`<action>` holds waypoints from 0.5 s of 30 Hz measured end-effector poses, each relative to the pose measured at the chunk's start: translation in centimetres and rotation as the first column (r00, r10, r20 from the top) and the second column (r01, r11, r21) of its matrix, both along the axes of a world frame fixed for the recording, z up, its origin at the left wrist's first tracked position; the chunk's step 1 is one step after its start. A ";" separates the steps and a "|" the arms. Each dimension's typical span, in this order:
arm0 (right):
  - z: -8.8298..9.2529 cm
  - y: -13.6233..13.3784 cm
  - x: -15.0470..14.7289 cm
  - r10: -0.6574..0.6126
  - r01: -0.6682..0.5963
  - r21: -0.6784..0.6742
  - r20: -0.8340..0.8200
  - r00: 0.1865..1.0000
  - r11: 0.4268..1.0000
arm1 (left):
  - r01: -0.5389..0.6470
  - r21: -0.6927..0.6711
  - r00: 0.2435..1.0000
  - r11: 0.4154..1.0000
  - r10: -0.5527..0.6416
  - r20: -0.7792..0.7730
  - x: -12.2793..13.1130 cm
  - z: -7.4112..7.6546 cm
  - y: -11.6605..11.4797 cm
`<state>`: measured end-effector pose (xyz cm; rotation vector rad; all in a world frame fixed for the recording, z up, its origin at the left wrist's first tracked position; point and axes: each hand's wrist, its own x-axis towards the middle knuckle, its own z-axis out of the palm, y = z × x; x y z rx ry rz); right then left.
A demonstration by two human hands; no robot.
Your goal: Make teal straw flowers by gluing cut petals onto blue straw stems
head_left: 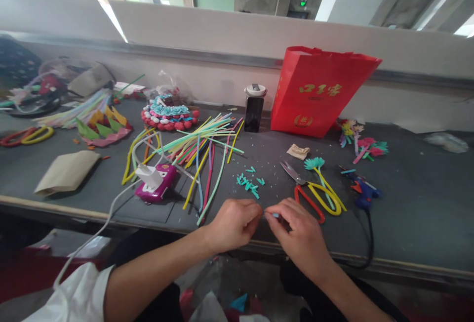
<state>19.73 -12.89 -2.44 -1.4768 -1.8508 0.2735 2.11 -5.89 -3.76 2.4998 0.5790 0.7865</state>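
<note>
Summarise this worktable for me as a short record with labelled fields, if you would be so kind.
Left grip: fingers curled, any held item hidden
Right grip: pinching small blue piece
Just beyond: teal clippings
Right side: scissors, teal flower, blue glue gun
Left side: colourful stems, purple socket block
Back: red bag, upright black phone before a lidded cup

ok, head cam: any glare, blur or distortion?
Head view: glare toward both upper corners, dark patterned fabric at the left edge looks soft; same view: red bag leans outward, probably lens stretch, while left hand and right hand read clearly.
</note>
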 end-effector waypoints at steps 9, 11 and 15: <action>-0.4 1.8 1.0 -0.162 -0.075 -0.396 -0.532 0.831 0.915 | 0.088 -0.196 0.972 0.977 -0.041 0.233 -0.2 1.3 0.0; -1.0 1.9 0.5 -0.198 -0.122 -0.431 -0.625 0.755 0.894 | 0.018 -0.286 0.964 0.958 0.059 0.260 -0.1 1.2 -0.2; -1.2 1.6 -0.5 -0.263 -0.101 -0.451 -0.672 0.692 0.887 | -0.103 -0.434 0.952 0.895 0.215 0.217 0.1 1.1 -0.4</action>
